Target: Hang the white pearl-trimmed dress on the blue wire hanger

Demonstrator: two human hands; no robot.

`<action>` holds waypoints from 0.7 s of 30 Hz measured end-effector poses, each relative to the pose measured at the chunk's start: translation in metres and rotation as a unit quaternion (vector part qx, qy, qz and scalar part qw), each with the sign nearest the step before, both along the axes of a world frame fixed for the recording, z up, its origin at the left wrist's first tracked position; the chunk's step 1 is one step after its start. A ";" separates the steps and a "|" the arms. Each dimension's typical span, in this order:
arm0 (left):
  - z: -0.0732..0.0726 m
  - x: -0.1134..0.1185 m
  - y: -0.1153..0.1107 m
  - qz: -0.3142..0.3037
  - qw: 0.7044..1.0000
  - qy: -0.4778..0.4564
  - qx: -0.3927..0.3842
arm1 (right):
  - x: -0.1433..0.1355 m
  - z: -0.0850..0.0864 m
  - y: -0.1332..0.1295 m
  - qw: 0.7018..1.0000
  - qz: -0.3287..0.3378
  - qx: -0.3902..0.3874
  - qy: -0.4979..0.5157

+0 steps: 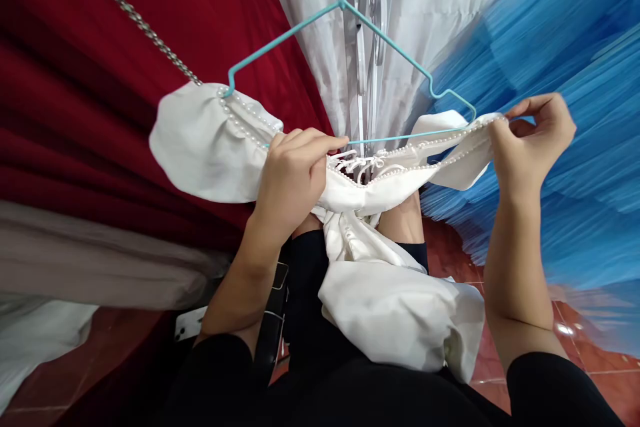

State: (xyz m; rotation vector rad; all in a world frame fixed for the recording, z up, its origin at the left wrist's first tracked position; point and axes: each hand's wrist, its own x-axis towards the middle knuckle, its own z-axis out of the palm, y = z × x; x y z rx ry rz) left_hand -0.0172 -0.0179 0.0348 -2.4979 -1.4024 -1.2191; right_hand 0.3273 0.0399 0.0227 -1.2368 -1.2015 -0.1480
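A white dress (pixel 400 320) with pearl-trimmed edges hangs partly on a light-blue hanger (pixel 310 21) and drapes down over my lap. The hanger's left end sits inside the puffed left sleeve (pixel 205 147); its right end lies just above the other sleeve's pearl edge. My left hand (pixel 293 177) is closed on the dress's neckline beside the hanger's lower bar, its thumb underside hidden. At the far right, my right hand (pixel 535 137) pinches the pearl-trimmed edge and pulls it outward. White lacing (pixel 357 163) shows at the middle of the neckline.
Red fabric (pixel 190 7) hangs at left, with a beaded strand (pixel 135 13) across it. Blue tulle (pixel 575 147) fills the right side. White garments (pixel 425 7) and metal hangers (pixel 363 67) are behind. A phone (pixel 189 324) lies beside my left arm, above red floor tiles (pixel 595 340).
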 end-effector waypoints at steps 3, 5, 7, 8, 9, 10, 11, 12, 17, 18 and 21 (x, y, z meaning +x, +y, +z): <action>-0.001 0.000 0.002 -0.016 1.000 -0.009 -0.008 | 0.010 -0.007 0.002 0.999 -0.007 -0.023 0.024; 0.000 0.001 0.002 -0.017 1.000 -0.011 -0.012 | 0.011 0.001 0.004 1.000 0.001 -0.001 0.024; 0.000 0.001 0.001 -0.016 1.000 -0.013 -0.014 | 0.006 0.018 0.006 0.999 0.009 0.036 0.014; 0.000 0.001 0.000 -0.018 1.000 -0.014 -0.014 | 0.001 0.027 0.007 0.999 0.011 0.053 0.005; -0.001 0.002 -0.001 -0.021 1.000 -0.016 -0.013 | -0.005 0.037 0.007 0.998 0.015 0.059 -0.009; -0.002 0.002 -0.001 -0.021 1.000 -0.016 -0.011 | -0.013 0.045 0.007 0.998 0.019 0.061 -0.025; -0.003 0.003 -0.002 -0.019 1.000 -0.017 -0.008 | -0.021 0.051 0.007 0.997 0.025 0.066 -0.041; -0.004 0.003 -0.002 -0.015 1.000 -0.017 -0.004 | -0.029 0.056 0.008 0.995 0.038 0.069 -0.058; -0.007 0.007 -0.002 -0.009 1.000 -0.023 -0.006 | -0.052 0.060 0.007 0.985 0.100 0.100 -0.100; -0.007 0.008 -0.002 -0.009 1.000 -0.025 -0.008 | -0.050 0.059 0.005 0.985 0.105 0.097 -0.095; -0.005 0.009 0.000 -0.014 0.999 -0.032 -0.017 | -0.039 0.056 -0.005 0.986 0.125 0.089 -0.057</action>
